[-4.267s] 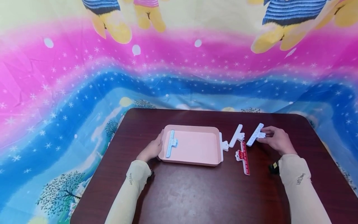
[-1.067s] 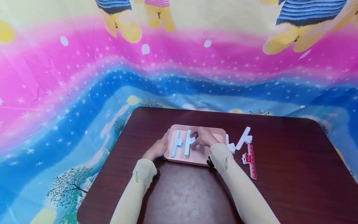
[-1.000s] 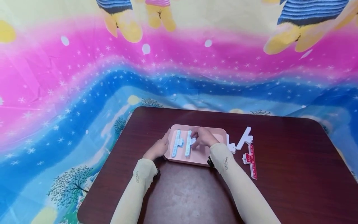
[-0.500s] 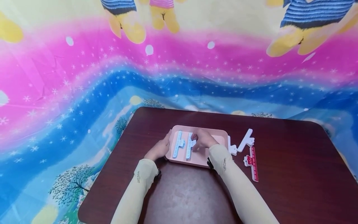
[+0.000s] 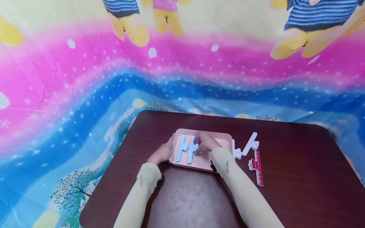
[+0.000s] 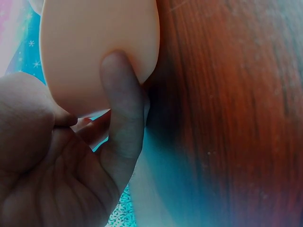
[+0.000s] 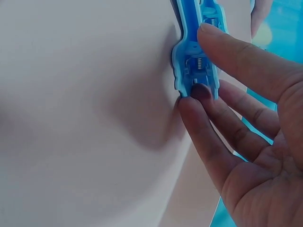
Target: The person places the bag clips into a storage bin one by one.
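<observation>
A pink tray [image 5: 216, 164] lies on the table, and my left hand [image 5: 162, 152] rests along its left end. In the left wrist view, the thumb [image 6: 120, 90] presses flat on the tray's outer wall. My right hand [image 5: 206, 142] reaches inside the tray and pinches the handle of a light-blue ruler clip [image 5: 190, 155]. The right wrist view shows the thumb and fingertips on this blue clip's spring handle [image 7: 191, 61]. Left of it, a second light-blue ruler clip [image 5: 180, 153] lies parallel, apart from it.
Outside the tray's right end sits a white clip [image 5: 235, 152], partly hidden by the rim. Another white clip [image 5: 250, 144] and a red ruler clip [image 5: 259, 171] lie further right on the dark brown table [image 5: 299, 164]. A patterned cloth [image 5: 199, 69] hangs behind.
Over several seconds, my right hand has carried the blue clip from the table's right side into the tray. Lately the clip has shifted slightly at its near end. My left hand stays at the tray.
</observation>
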`<state>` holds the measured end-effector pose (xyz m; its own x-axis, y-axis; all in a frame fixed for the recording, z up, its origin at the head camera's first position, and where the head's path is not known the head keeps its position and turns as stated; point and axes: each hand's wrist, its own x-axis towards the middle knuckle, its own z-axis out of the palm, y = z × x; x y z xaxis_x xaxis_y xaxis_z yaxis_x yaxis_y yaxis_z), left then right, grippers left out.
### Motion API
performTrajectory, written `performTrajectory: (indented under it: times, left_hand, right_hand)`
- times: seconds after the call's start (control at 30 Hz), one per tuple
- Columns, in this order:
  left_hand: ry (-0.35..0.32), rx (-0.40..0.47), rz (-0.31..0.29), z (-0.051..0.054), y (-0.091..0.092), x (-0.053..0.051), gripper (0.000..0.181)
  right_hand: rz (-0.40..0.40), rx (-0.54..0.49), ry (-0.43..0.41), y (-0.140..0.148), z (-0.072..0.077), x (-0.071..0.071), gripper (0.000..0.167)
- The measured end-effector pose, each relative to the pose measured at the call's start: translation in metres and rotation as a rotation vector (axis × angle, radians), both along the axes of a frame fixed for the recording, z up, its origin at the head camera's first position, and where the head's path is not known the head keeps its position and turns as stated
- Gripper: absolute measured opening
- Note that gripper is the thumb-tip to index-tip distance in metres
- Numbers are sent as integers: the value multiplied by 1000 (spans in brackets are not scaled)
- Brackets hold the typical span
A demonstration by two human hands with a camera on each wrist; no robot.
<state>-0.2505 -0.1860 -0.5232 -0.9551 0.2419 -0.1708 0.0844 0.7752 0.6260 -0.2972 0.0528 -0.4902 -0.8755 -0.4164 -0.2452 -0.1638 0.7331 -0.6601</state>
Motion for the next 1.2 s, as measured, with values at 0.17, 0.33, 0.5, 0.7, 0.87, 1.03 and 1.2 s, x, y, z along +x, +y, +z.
performTrajectory:
  times: [0.17, 0.33, 0.5, 0.7, 0.87, 1.03, 1.2]
  left_hand:
    - [8, -3, 1, -2, 1, -1, 59]
    - [10, -11, 1, -3, 1, -1, 59]
    - [12, -21, 0, -3, 1, -1, 59]
    - [-4, -24, 9, -1, 1, -1, 59]
    - [-12, -38, 13, -1, 2, -2, 59]
    - [-28, -37, 11, -1, 2, -3, 60]
    - [-16, -26, 5, 2, 1, -1, 59]
  right_hand:
    - [5, 1, 0, 1, -1, -1, 50]
    - [24, -15, -14, 5, -2, -1, 53]
    - [61, -18, 18, 15, 5, 1, 55]
    - [40, -12, 50, 35, 23, 6, 56]
    - [-1, -19, 85, 61, 33, 10, 55]
    - [-45, -26, 153, 95, 32, 16, 52]
    - [-80, -29, 210, 131, 32, 24, 50]
